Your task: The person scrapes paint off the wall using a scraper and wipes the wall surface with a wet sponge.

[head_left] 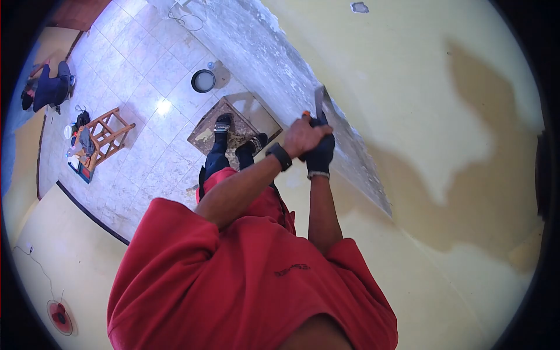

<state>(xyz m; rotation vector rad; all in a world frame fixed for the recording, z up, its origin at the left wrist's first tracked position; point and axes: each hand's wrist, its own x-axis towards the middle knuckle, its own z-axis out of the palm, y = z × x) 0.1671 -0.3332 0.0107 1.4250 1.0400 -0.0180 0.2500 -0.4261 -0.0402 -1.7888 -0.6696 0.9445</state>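
My left hand (303,138), bare and with a dark band at the wrist, is closed and overlaps my gloved right hand (321,154). What its fingers grip is hidden; a small orange piece shows beside them. The dark-gloved right hand is closed around a scraper-like tool (319,102), whose flat grey blade points up in the view. Behind the blade lies a rough grey strip (274,64) of bare wall, with a ragged edge against the yellow painted wall (396,76). How closely the blade touches the wall cannot be made out.
My feet stand on a worn, stained board (201,135). Beyond it are a black bucket (203,81) and a wooden stool (111,137) with things next to it. Another person (51,87) is low down at the far left. A red fan (59,315) is at lower left.
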